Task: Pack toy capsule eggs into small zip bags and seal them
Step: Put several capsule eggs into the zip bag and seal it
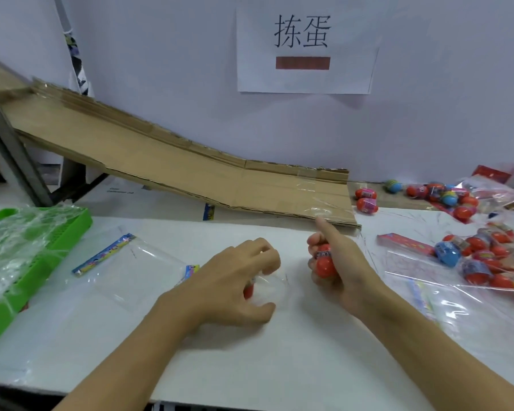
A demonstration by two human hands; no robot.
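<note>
My right hand [343,271] grips an orange-red capsule egg [326,262] upright above the white table, thumb raised. My left hand [235,280] is curled over a clear small zip bag [275,287] on the table, pinching it; a bit of red, perhaps another egg [249,290], shows under the palm. An empty clear zip bag with a colourful header strip [106,254] lies flat to the left. A heap of loose red and blue capsule eggs [484,256] sits at the right.
A green plastic basket [69,229] stuffed with clear bags stands at the left edge. A cardboard ramp [190,170] slopes down from the back left to the table's middle. More eggs [445,195] and plastic sheets lie at the back right. A paper sign [304,51] hangs on the wall.
</note>
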